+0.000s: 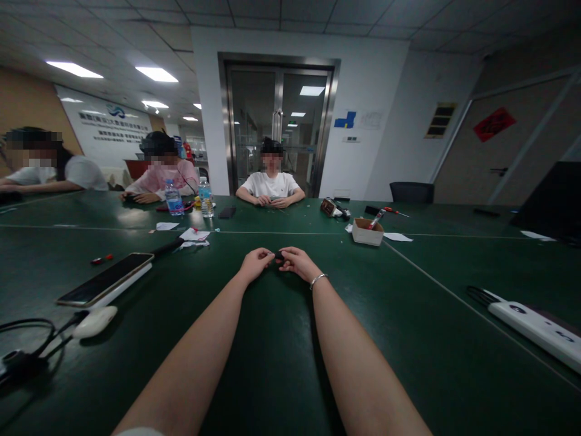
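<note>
Both arms reach forward over the green table (267, 339). A small black object (278, 255) sits between my two hands, too small and dark for its kind to show. My right hand (298, 265), with a silver bangle (318, 280) at the wrist, pinches it between thumb and fingers. My left hand (256, 265) is closed in a pinch at the object's left side. Whatever its fingertips grip is too small to make out.
Left lie a phone (109, 280) on a white block, cables (40, 345) and a red screwdriver (101, 260). Water bottles (206, 198) stand further back. A small box (367, 232) is ahead right; a white power strip (535, 327) lies right. Several people sit around the table.
</note>
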Demonstrator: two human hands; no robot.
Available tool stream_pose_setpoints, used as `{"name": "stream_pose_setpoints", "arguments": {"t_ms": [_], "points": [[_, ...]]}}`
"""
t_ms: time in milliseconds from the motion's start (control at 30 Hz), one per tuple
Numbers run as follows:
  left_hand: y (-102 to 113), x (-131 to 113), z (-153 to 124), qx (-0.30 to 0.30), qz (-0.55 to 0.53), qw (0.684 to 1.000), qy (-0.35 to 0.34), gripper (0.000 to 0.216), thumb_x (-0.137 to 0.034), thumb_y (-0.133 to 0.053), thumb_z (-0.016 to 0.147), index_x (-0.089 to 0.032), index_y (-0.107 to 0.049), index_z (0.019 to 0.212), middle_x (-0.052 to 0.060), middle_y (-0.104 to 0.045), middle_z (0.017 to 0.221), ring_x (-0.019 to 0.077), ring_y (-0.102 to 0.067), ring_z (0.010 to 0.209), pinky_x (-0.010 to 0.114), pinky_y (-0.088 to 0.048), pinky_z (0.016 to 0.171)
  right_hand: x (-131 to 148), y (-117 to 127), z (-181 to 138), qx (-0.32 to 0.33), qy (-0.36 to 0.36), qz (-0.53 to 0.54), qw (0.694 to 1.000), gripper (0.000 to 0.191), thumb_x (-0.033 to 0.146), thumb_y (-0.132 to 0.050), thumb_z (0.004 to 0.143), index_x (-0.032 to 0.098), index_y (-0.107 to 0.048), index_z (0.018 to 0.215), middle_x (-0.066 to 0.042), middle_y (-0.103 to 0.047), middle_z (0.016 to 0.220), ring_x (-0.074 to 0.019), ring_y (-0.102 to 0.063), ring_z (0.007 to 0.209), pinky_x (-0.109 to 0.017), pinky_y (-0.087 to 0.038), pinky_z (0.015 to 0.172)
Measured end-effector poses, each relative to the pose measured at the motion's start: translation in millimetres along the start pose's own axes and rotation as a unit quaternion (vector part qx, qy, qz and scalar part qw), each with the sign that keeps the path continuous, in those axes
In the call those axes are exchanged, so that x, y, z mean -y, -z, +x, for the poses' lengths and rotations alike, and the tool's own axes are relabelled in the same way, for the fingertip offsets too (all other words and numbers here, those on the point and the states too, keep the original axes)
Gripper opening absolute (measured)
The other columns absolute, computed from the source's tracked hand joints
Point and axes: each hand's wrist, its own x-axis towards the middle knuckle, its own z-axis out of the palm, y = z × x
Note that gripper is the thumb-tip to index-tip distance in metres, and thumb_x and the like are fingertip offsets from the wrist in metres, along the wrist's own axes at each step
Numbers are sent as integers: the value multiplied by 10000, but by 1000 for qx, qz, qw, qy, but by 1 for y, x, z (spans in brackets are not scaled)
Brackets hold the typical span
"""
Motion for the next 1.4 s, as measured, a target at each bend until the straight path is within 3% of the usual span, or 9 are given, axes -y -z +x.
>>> {"name": "stream_pose_setpoints", "arguments": {"t_ms": [333, 500, 733, 967, 1200, 1400], "points": [[-2, 0, 1, 8, -50, 999, 4, 321, -421, -623, 701, -160, -597, 886, 5, -599, 615, 114, -564, 551, 245, -447, 553, 0, 0, 0, 1, -4, 4, 1000, 96, 106, -560, 828, 113, -544, 923, -38, -654, 631, -50, -525, 409, -287, -585, 584], [-1, 2, 2, 22, -29, 999, -9, 309, -331, -660, 676, -152, -603, 921, 1, -596, 609, 115, -564, 564, 249, -452, 578, 0, 0, 0, -7, -3, 9, 1000, 84, 105, -538, 841, 115, -536, 925, -32, -646, 610, -50, -516, 402, -282, -583, 568], [0, -4, 0, 2, -34, 999, 11, 283, -331, -659, 677, -142, -643, 888, 54, -640, 798, 119, -571, 636, 250, -461, 584, -1, 1, 1, 2, -1, 9, 1000, 95, 120, -561, 830, 117, -540, 923, -30, -642, 610, -60, -538, 422, -285, -584, 580], [0, -7, -2, -8, -72, 997, 7, 304, -353, -665, 687, -154, -589, 903, -4, -593, 623, 103, -563, 547, 238, -459, 555, -2, 2, 2, 3, 0, 13, 1000, 94, 126, -565, 831, 122, -537, 921, -25, -636, 611, -59, -539, 431, -291, -583, 584], [0, -9, -2, 11, -113, 993, 40, 270, -266, -681, 685, -133, -598, 904, 37, -634, 681, 114, -596, 596, 243, -466, 576, -1, 1, 2, -10, 0, 17, 1000, 67, 106, -505, 861, 124, -522, 923, -34, -640, 614, -58, -527, 409, -293, -581, 573], [1, -2, 1, 1, -105, 994, 18, 292, -297, -695, 660, -149, -638, 905, 70, -651, 846, 144, -610, 729, 277, -499, 637, -2, 2, 3, -13, -3, 14, 1000, 68, 107, -498, 868, 118, -517, 932, -36, -640, 607, -62, -539, 412, -292, -585, 577]]}}
